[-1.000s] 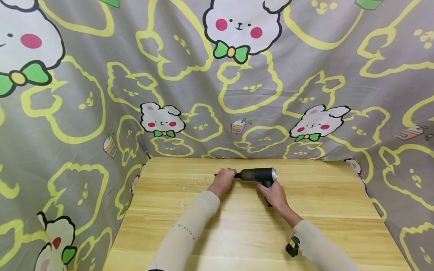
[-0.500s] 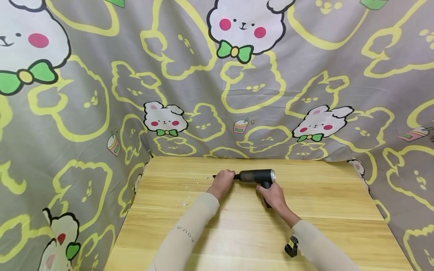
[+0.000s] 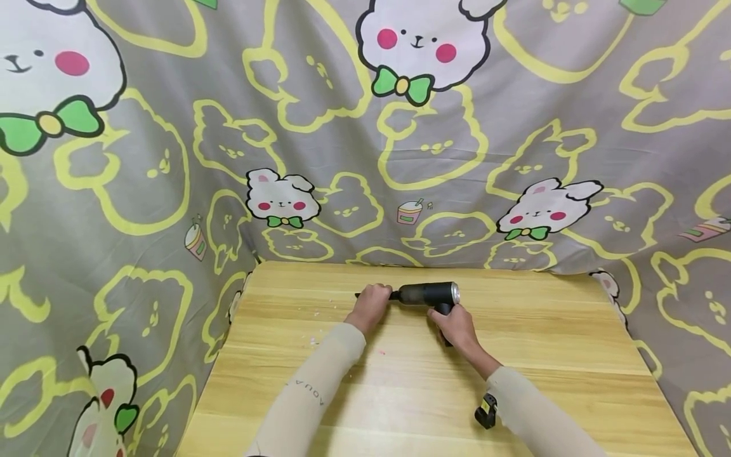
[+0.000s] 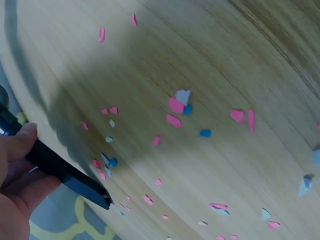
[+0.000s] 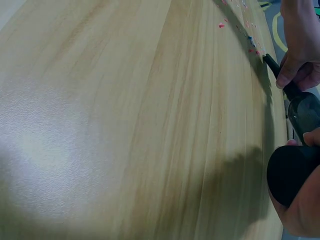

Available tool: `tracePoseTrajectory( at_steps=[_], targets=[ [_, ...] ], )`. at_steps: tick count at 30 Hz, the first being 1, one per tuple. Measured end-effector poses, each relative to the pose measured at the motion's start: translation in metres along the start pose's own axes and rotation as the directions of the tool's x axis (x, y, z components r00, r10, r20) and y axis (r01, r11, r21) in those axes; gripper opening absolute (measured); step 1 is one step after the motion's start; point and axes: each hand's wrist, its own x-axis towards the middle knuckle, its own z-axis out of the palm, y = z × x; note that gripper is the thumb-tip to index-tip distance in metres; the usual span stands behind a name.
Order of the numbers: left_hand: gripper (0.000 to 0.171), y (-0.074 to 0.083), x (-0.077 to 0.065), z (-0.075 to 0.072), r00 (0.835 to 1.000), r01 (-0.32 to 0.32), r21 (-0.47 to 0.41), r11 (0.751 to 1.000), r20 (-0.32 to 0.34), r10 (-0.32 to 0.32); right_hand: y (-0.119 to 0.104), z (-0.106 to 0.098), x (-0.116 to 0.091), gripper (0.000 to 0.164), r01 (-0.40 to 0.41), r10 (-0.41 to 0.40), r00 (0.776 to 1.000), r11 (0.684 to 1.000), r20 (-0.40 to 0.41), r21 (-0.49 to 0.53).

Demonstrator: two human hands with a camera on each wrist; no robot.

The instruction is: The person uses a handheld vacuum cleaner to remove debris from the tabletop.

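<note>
A black handheld vacuum cleaner (image 3: pixel 425 294) with a silver rear end is held above the far part of the table. My right hand (image 3: pixel 457 327) grips its handle. Farther forward, my left hand (image 3: pixel 370 306) holds the narrow black nozzle (image 4: pixel 70 177) between thumb and fingers. In the left wrist view the nozzle's tip is close to the tabletop, beside small paper scraps (image 4: pixel 176 105) in pink, blue and pale grey. The right wrist view catches the see-through dust cup (image 5: pixel 305 112) and the rounded handle base (image 5: pixel 290 172).
The light wooden table (image 3: pixel 514 355) reaches back to a grey patterned curtain (image 3: pixel 445 235) that also hangs at both sides. More scraps (image 3: pixel 313 341) lie scattered left of the hands. A small black device (image 3: pixel 486 412) is strapped at my right sleeve.
Both hands and the vacuum cleaner have shifted slightly left over the table, the nozzle tip moving toward the scraps. The head view has turned a little.
</note>
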Motion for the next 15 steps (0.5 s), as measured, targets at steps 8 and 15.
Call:
tracePoseTrajectory(
  at_steps=[8,15],
  targets=[
    [0.013,-0.0066,-0.0044,-0.0006,1.000,0.009,-0.003,1.000,0.004,-0.009,-0.0064,0.0040,-0.0002,0.035,0.017,-0.017,1.000,1.000,0.013,-0.004],
    [0.012,-0.0049,-0.0081,-0.0038,1.000,0.018,0.006,1.000,-0.021,-0.018,-0.0041,0.0036,0.0025,0.038,0.032,-0.031,0.999,0.999,0.033,-0.029]
  ],
)
